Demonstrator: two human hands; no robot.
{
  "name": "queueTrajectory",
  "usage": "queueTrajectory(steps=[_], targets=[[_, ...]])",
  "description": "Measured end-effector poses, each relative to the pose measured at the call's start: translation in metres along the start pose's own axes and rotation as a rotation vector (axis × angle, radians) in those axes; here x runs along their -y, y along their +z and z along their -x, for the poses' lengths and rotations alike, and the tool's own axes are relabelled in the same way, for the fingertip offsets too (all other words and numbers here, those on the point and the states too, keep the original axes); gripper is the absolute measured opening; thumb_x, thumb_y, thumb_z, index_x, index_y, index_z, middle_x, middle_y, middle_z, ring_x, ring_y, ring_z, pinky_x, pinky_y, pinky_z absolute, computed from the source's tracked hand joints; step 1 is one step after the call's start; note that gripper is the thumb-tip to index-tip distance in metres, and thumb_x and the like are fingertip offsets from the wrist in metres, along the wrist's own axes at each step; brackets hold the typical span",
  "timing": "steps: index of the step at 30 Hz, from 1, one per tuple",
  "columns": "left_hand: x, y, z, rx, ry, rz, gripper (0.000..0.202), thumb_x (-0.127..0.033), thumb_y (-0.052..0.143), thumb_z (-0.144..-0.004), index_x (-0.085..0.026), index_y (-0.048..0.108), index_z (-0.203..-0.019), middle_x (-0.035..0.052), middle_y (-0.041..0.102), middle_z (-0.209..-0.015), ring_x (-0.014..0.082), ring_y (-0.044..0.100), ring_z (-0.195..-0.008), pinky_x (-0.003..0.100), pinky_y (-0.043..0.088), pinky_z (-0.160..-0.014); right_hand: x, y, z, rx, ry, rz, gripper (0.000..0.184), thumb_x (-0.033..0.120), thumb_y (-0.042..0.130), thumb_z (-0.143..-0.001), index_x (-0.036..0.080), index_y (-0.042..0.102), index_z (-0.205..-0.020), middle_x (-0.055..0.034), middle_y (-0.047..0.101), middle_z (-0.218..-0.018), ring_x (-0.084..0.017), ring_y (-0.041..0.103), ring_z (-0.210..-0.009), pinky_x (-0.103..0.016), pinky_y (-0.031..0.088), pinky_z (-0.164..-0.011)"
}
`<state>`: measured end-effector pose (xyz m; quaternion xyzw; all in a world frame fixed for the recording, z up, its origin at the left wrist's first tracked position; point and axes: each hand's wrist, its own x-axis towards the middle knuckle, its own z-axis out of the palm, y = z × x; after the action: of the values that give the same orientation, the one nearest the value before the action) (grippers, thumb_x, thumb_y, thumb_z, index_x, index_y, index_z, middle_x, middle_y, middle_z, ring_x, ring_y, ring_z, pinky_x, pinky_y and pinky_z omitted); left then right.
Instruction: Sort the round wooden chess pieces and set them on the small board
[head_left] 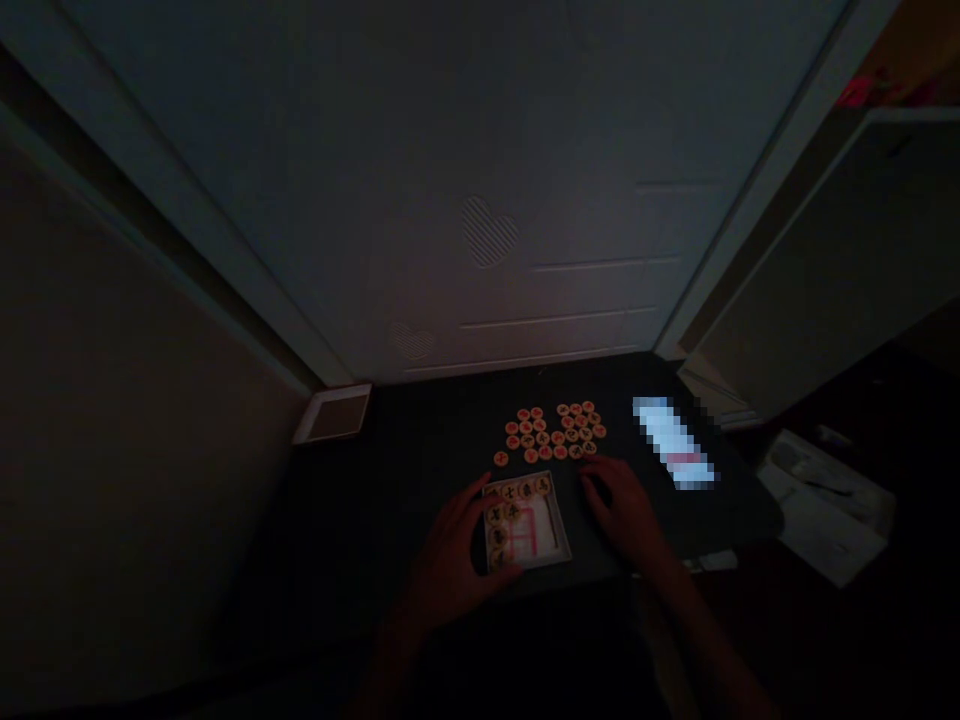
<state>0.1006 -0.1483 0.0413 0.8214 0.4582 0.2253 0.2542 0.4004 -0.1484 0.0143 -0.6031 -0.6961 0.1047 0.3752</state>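
My left hand [454,555] curves around the left side of a small square box [564,545], its fingers at the far left corner and its thumb along the near edge. Several round xiangqi pieces [526,488] lie in the box along its far and left sides; pink marks show on its pale bottom. My right hand [622,505] is right of the box, with fingers bent and tips close together at the near edge of a group of loose xiangqi pieces [557,438]. Whatever is between those fingertips is hidden. The loose pieces carry red or dark characters.
The dark table [420,430] stands against a pale panel [420,200] with embossed hearts. A shallow box lid [334,413] lies at the far left corner. On the right is a bright, pixelated rectangle [675,445]. A white box [832,510] sits lower, beyond the table's right edge.
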Motion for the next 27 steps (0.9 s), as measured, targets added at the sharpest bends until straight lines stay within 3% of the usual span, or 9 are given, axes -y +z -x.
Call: queueTrajectory(steps=[7,13,27], targets=[[-0.0028,-0.0027,-0.0003,0.021,0.002,-0.032,0.075,-0.037,0.081,-0.074,-0.032,0.048,-0.142,0.0075,0.034,-0.161,0.0370,0.040,-0.142,0.060,0.039,-0.112,-0.0027,0.0029,-0.0037,0.042,-0.066,0.015,0.021,0.022,0.053,-0.095,0.023,0.067,-0.110,-0.0109,0.069,-0.124,-0.028,0.063,-0.114,-0.051,0.050,-0.099],[-0.0051,-0.0028,-0.0008,0.027,-0.008,-0.084,0.056,-0.034,0.071,-0.086,-0.037,0.054,-0.139,0.0020,0.029,-0.164,0.0349,0.040,-0.142,0.058,0.040,-0.113,-0.0032,0.0035,-0.0039,0.069,-0.064,0.053,0.021,0.022,0.053,-0.096,0.023,0.067,-0.111,-0.0106,0.067,-0.129,-0.028,0.062,-0.117,-0.054,0.045,-0.104],[-0.0076,-0.0032,-0.0013,0.023,0.008,-0.092,0.048,-0.032,0.069,-0.088,-0.039,0.059,-0.134,0.0005,0.030,-0.163,0.0355,0.040,-0.141,0.061,0.040,-0.112,-0.0086,0.0002,-0.0032,0.026,-0.045,0.042,0.020,0.027,0.053,-0.096,0.024,0.067,-0.109,-0.0103,0.067,-0.126,-0.028,0.061,-0.117,-0.051,0.048,-0.101]])
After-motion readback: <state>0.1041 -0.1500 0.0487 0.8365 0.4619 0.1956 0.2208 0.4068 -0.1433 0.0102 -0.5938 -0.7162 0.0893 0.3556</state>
